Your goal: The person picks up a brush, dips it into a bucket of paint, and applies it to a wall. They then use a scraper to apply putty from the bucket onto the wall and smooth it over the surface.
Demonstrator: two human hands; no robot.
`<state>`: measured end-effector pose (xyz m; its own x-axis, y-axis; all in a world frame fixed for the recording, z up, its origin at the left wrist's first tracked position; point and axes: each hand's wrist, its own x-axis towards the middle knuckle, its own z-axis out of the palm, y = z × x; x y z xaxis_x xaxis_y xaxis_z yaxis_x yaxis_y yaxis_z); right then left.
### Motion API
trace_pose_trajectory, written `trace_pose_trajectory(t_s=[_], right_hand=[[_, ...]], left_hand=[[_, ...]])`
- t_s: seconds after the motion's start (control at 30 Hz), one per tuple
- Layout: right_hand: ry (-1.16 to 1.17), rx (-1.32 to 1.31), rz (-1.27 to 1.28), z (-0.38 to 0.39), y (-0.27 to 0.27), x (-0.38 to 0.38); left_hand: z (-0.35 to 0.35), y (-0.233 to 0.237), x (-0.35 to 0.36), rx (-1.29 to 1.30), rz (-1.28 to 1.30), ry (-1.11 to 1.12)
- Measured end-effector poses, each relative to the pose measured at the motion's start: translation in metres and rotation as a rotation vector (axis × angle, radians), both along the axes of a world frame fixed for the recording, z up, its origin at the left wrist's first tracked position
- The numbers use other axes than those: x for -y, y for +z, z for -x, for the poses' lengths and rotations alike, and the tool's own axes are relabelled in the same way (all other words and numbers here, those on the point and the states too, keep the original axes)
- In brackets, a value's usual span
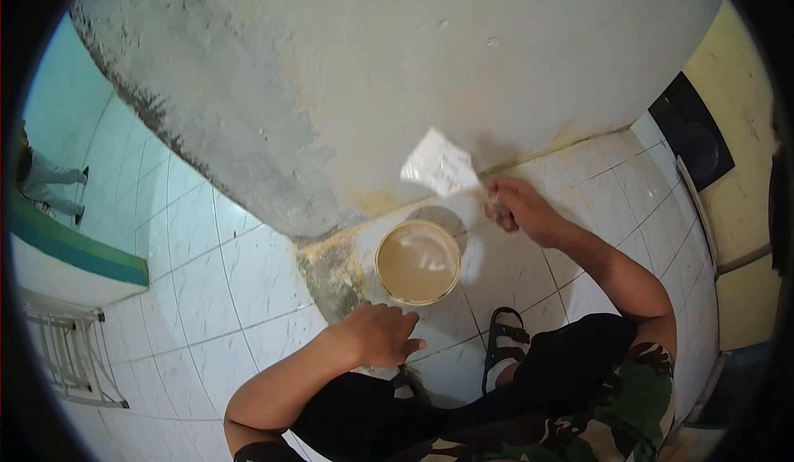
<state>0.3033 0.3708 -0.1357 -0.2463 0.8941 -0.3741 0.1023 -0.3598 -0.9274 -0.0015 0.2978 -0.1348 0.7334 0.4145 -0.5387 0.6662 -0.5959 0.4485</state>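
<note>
A wide brush (438,164) with a white, wet-looking head is tilted in front of the lower wall. My right hand (521,210) is closed round its handle, to the right of the brush head. Below the brush, a round bucket (418,262) of pale, milky liquid stands on the floor by the wall corner. My left hand (382,334) is just below the bucket's near rim, its thumb apart from the bent fingers, with nothing visible in it.
The grey wall (364,65) is rough along its left edge. A ladder (70,363) is at the lower left; part of another person (51,182) shows at the far left. My sandalled foot (506,346) is on the tiles. A dark panel (693,131) leans at the right.
</note>
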Motion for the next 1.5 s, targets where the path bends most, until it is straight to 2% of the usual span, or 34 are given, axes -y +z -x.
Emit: trace_pose_trajectory(t_s=[0.03,0.1,0.17,0.2,0.27,0.33,0.53,0.73,0.83,0.9,0.93,1.0,1.03,1.1,1.13,1.2,1.27,1.5], right_hand=[[-0.063,-0.015,-0.137,0.003,0.02,-0.006],[-0.254,-0.033,-0.255,0.013,0.066,-0.016],[-0.24,-0.138,-0.446,0.006,0.096,-0.035],[-0.245,-0.142,-0.454,0.003,0.105,-0.044],[-0.262,-0.301,-0.676,0.002,0.119,-0.061],[-0.318,-0.342,-0.673,0.002,0.12,-0.081],[-0.427,-0.351,-0.619,0.006,0.053,-0.103],[-0.34,-0.258,-0.511,-0.009,-0.046,-0.087],[-0.324,-0.148,-0.366,-0.025,-0.082,-0.075],[-0.373,0.464,-0.74,-0.039,-0.102,-0.069],[-0.369,0.465,-0.735,-0.042,-0.089,-0.063],[-0.154,1.161,-0.758,-0.055,-0.052,-0.053],[-0.151,1.164,-0.76,-0.058,-0.043,-0.055],[-0.03,1.448,-1.089,-0.065,-0.022,-0.065],[-0.03,1.454,-1.094,-0.065,-0.004,-0.071],[0.136,1.709,-1.322,-0.064,0.038,-0.084],[0.231,1.773,-1.383,-0.057,0.087,-0.089],[0.225,2.1,-1.521,-0.05,0.239,-0.088]], left_hand=[[-0.002,-0.001,-0.001,-0.03,0.027,-0.001],[-0.005,0.002,-0.004,-0.058,0.067,0.001],[-0.008,0.005,-0.007,-0.066,0.077,-0.007],[-0.01,0.005,-0.008,-0.068,0.101,-0.008],[-0.011,0.005,-0.011,-0.093,0.113,-0.009],[-0.012,0.003,-0.012,-0.09,0.121,-0.001],[-0.009,-0.004,-0.017,-0.118,0.116,0.033],[-0.01,-0.011,-0.022,-0.092,0.117,0.019],[-0.014,-0.009,-0.022,-0.094,0.106,0.011],[-0.016,-0.008,-0.022,-0.093,0.113,0.0],[-0.016,-0.009,-0.021,-0.096,0.112,-0.011],[-0.014,-0.01,-0.018,-0.083,0.117,-0.005],[-0.013,-0.01,-0.017,-0.071,0.114,-0.002],[-0.014,-0.008,-0.017,-0.069,0.117,0.0],[-0.014,-0.007,-0.016,-0.074,0.12,0.0],[-0.016,-0.007,-0.015,-0.056,0.099,-0.01],[-0.016,-0.006,-0.013,-0.043,0.078,-0.021],[-0.015,0.001,-0.007,-0.042,0.077,-0.017]])
